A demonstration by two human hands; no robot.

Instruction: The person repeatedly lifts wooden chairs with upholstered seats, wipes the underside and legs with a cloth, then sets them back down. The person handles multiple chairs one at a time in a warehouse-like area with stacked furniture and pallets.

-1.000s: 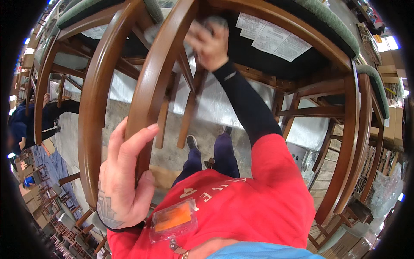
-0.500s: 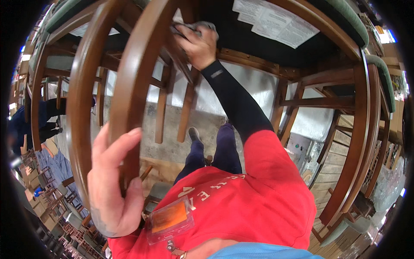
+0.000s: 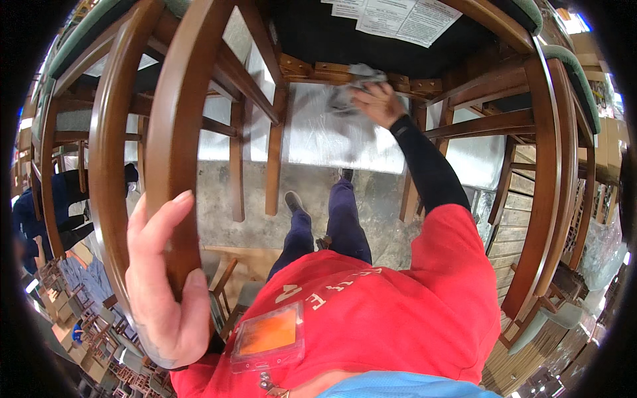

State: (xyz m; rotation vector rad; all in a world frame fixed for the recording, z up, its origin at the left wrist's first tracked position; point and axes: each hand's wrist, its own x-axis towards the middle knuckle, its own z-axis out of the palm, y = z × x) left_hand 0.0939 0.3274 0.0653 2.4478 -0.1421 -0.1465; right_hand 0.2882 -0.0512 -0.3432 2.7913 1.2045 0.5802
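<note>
An upturned brown wooden chair has its black seat underside [image 3: 308,33] facing me, with white printed sheets [image 3: 401,20] on it. My left hand [image 3: 159,285] is wrapped around a thick, curved chair leg [image 3: 174,119] at the left. At the far side, my right hand [image 3: 379,105] holds a grey cloth [image 3: 345,99], blurred by motion. The cloth lies over or against the wooden seat rail [image 3: 302,69]; whether it presses on it I cannot tell. Small corner blocks with screws show along that rail.
More green-cushioned chairs stand close by, one with a curved leg [image 3: 109,132] on the left and another frame [image 3: 547,172] on the right. Wooden slats [image 3: 517,219] lie at the right. Another person in dark clothes [image 3: 33,205] is at the far left.
My right hand with the cloth has moved right and nearer, from the left end of the seat frame to its cross rail. My left hand still grips the leg, which sits slightly further left.
</note>
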